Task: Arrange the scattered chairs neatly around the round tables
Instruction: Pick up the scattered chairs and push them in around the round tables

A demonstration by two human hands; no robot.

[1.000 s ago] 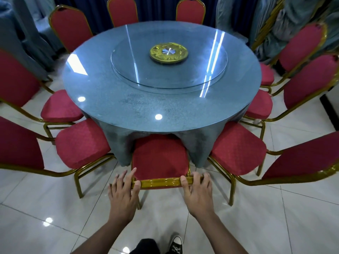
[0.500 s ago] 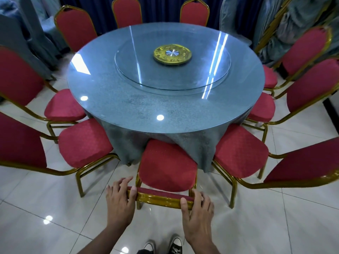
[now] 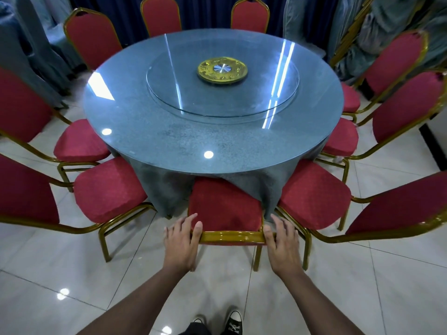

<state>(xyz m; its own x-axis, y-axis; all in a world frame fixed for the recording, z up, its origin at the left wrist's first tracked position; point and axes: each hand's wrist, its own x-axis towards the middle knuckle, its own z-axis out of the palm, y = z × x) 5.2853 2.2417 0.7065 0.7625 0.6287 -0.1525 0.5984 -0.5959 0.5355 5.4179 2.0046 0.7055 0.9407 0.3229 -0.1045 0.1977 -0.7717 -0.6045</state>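
Red upholstery covered the chair point(image 3: 223, 204) directly ahead of both hands, its seat tucked partly under the round table point(image 3: 212, 131) and the grey tablecloth point(image 3: 167, 189). The left hand point(image 3: 181, 240) gripped the left end of the chair's gold top rail point(image 3: 231, 236), thumb hooked over the rail and fingers spread outward. The right hand point(image 3: 281, 240) gripped the right end likewise. Neighbouring red chairs stood just outside each hand, one to the left point(image 3: 108, 189) and one to the right point(image 3: 314, 194).
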